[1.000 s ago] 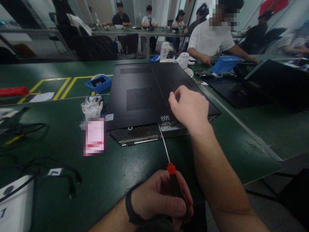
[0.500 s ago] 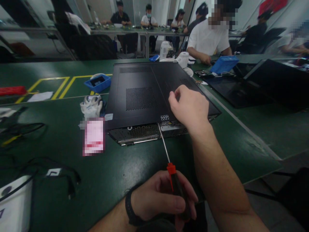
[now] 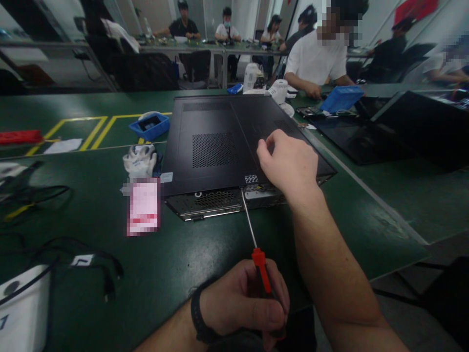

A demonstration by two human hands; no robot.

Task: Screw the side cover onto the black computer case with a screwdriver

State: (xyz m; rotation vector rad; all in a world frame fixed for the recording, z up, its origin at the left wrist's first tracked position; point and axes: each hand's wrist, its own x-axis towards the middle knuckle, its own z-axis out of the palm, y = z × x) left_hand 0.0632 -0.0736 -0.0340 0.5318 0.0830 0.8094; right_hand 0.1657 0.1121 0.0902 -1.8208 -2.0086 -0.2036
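Note:
A black desktop computer case lies flat on the green table. My left hand, with a black wristband, is closed around the red-and-black handle of a screwdriver. Its thin shaft reaches up to the metal rear panel of the case, and the tip touches it just under the lid edge. My right hand rests on the lid near the rear right corner, fingers curled and pressing down, with nothing visibly held.
White gloves and a small blue tray sit left of the case. Black cables and a white box lie at the near left. A person in a white shirt works at the right behind a blue bin; another dark case lies there.
My left hand's fingers shifted on the screwdriver handle, as if turning it. The right hand and the case have stayed put.

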